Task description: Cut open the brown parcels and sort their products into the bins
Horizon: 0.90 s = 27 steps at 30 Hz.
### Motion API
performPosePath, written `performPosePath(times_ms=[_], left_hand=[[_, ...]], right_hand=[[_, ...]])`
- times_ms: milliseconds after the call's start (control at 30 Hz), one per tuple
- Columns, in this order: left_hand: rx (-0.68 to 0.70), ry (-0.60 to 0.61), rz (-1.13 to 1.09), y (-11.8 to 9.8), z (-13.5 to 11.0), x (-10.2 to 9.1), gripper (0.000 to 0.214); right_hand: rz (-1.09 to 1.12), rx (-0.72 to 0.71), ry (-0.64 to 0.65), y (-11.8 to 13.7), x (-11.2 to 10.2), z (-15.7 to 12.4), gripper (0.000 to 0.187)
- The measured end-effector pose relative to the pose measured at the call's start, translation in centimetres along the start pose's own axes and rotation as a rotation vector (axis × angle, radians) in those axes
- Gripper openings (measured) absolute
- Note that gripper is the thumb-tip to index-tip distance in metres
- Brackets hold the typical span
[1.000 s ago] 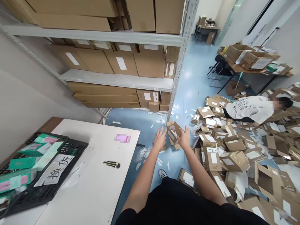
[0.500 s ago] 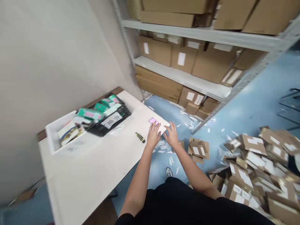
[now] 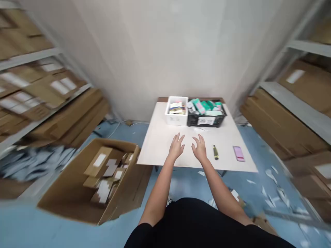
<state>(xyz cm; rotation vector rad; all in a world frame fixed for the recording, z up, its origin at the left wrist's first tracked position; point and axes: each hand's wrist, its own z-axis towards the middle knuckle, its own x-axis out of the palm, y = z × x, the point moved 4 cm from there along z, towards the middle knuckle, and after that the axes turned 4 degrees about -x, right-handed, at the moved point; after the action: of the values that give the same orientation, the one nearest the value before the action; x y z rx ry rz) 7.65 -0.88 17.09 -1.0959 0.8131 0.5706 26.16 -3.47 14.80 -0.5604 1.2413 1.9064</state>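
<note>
My left hand [image 3: 176, 147] is held over the front part of the white table [image 3: 157, 144], fingers spread, holding nothing. Beside it, a short gap to the right, my right hand [image 3: 199, 148] is also open and empty. Nearest to the right hand lies a yellow-and-black utility knife [image 3: 215, 152]. Farther right, a pink-purple phone [image 3: 238, 153] rests near the table edge. Behind the hands stand a white bin [image 3: 176, 120] with packets in it and a black basket [image 3: 192, 120] filled with green and pink packages, a handwritten label on its front.
A large open carton [image 3: 139, 172] with small boxes inside stands on the floor left of the table. Shelves with cardboard boxes [image 3: 64, 117] flank the left side, and more boxes [image 3: 271, 124] the right. Paper scraps [image 3: 283, 196] litter the blue floor at right.
My view has swung left, from the shelf and box pile to facing the table and wall. Both hands have shifted from the table's corner by the phone to its front middle, still open.
</note>
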Motion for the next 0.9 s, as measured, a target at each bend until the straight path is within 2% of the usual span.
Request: performPosePath(times_ms=[100,200,333,433,533,633,767,900], left_hand=[[-0.141,-0.092,0.014,6.8,-3.7,-6.3,0.064],[-0.261,-0.198,0.060,12.6,-8.4,-12.8,0.064],[-0.415,-0.350,0.166,18.4,-14.9,-20.6,0.062],[-0.534,-0.443,0.216,21.9,-19.1,-24.8,0.059],[-0.658,-0.495,0.226,25.5,-22.5,-27.1,0.058],[-0.767,-0.517,0.216,28.9,-25.2,-28.2,0.057],[-0.881,-0.516,0.201,33.4,-27.2,-28.6,0.057],[-0.978,-0.476,0.180,38.7,-27.4,-28.4,0.058]], right_hand=[[0.066,-0.122,0.078,6.4,6.2,1.6,0.047],[0.130,-0.221,0.163,13.0,12.3,2.3,0.047],[0.225,-0.356,0.273,22.0,19.4,2.5,0.048],[0.286,-0.458,0.343,28.3,23.7,2.6,0.049],[0.332,-0.546,0.420,33.5,27.4,2.7,0.051],[0.365,-0.599,0.494,37.2,31.0,3.0,0.053],[0.380,-0.628,0.591,40.4,36.3,3.6,0.054],[0.364,-0.650,0.692,42.5,42.4,4.5,0.054]])
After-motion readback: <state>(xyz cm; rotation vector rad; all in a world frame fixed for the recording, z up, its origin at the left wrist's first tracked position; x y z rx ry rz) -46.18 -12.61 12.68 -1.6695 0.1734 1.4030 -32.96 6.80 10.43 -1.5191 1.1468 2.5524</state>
